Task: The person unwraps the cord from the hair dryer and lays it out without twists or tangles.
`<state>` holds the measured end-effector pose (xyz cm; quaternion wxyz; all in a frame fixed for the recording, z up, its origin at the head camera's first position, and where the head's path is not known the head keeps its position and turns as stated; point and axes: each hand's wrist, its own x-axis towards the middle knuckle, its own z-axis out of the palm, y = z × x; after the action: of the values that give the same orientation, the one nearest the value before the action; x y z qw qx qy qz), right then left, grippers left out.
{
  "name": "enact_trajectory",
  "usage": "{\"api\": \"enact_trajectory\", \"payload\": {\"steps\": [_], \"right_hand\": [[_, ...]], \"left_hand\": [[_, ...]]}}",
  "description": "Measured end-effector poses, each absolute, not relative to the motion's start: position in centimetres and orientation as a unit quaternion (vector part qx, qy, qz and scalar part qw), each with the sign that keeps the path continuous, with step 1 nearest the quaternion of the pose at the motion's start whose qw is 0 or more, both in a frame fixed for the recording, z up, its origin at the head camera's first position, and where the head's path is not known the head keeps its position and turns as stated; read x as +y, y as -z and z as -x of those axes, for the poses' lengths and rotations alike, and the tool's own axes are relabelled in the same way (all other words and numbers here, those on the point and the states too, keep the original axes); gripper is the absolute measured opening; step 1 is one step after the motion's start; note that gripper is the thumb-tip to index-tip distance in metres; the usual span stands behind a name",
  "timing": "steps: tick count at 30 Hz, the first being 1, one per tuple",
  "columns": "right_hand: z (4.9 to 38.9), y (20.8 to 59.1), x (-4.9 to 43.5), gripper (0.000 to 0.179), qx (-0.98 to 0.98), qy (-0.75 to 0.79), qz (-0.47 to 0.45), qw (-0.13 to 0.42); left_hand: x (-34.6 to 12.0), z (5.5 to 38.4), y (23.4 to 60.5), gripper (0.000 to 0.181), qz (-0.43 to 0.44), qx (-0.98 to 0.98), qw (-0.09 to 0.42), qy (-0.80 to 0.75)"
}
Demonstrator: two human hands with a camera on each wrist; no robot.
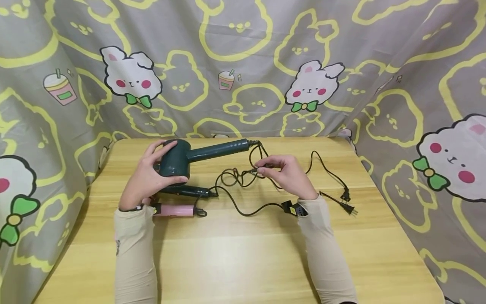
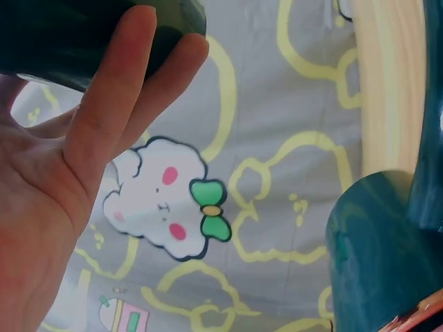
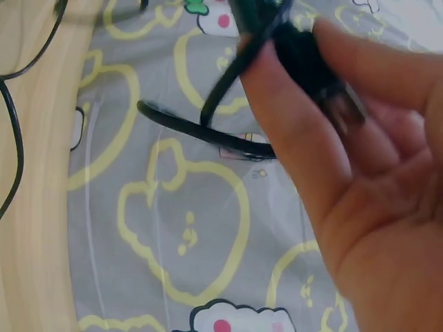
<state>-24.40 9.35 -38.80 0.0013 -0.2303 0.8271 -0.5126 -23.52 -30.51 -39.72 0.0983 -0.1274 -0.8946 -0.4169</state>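
Note:
My left hand (image 1: 144, 177) grips the round head of a dark green hair dryer (image 1: 176, 160), thumb below and fingers over the top. The dryer's handle (image 1: 218, 150) points right, and its black cord (image 1: 250, 158) loops down to my right hand (image 1: 286, 173). That hand pinches the cord's black plug (image 3: 339, 104), whose metal prong shows in the right wrist view. Below the held dryer lie a dark handle (image 1: 193, 191) and a pink handle (image 1: 176, 210), their left ends hidden by my left hand and wrist. The left wrist view shows another dark green rounded body (image 2: 387, 249) with a copper-coloured rim.
Thin black cords (image 1: 235, 179) tangle over the middle of the wooden table (image 1: 235, 253). Two black plugs lie at the right, one upper plug (image 1: 344, 195) and one lower plug (image 1: 350, 209). A patterned grey curtain (image 1: 243, 84) encloses the back and sides.

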Motion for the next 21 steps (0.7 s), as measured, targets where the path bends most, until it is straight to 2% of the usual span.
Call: {"api": "enact_trajectory", "payload": {"steps": [5, 10, 16, 21], "right_hand": [[24.8, 38.6, 9.8, 0.031, 0.805, 0.57, 0.166, -0.004], [25.1, 38.8, 10.1, 0.047, 0.82, 0.556, 0.134, 0.012], [25.5, 39.0, 11.0, 0.058, 0.832, 0.54, 0.113, 0.067], [25.9, 39.2, 12.1, 0.078, 0.813, 0.559, 0.1, 0.128]], "left_hand": [[-31.2, 23.3, 39.4, 0.101, 0.124, -0.896, 0.095, 0.415], [-31.2, 23.1, 39.1, 0.101, 0.123, -0.897, 0.092, 0.415], [-31.4, 22.9, 39.0, 0.1, 0.119, -0.895, 0.095, 0.419], [-32.1, 22.7, 39.2, 0.101, 0.108, -0.891, 0.107, 0.428]]}}
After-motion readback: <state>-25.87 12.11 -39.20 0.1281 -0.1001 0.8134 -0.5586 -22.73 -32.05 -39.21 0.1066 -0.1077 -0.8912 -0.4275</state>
